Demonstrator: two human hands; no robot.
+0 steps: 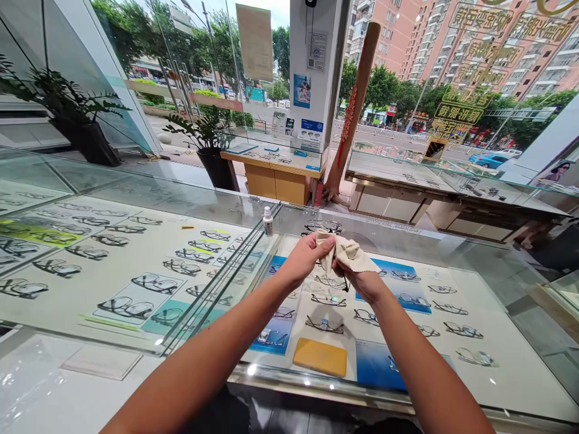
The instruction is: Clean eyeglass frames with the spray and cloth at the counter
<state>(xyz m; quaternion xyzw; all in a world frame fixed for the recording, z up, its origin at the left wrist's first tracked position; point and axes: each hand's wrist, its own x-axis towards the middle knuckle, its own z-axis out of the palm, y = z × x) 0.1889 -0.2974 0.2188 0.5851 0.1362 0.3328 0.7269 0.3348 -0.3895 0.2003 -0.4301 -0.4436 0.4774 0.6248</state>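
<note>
Glass forms the top of the counter [217, 289], beneath which eyeglasses [128, 307] are laid out in rows at the left, some of them set on pale or green sheets. Farther right, a small white-capped bottle [268, 223] is stood upright on the glass, near the seam between two sections and apart from both hands.

Next comes the left hand [304, 258], by which a pale cream cloth [355, 256] is gripped, its edge pinched between thumb and fingers. Below it, nearer the front edge, a yellow case [320, 357] is seen lying flat. The cloth itself is held up above the right-hand section, bunched and folded between the two hands — neither end is let go. From beneath it a thin dark piece [347, 283] is shown hanging down; whether it belongs to a pair of glasses wrapped inside cannot be told. By the right hand [365, 283] the cloth is held from below, the fingers curled in and partly hidden.

As to progress, the handling of the cloth is judged to be under way: it has been taken up, but not yet set down. How much is left cannot be told, since whatever may be inside is covered.

At far right, blue sheets [392, 269] and more frames [477, 357] are displayed.
</note>
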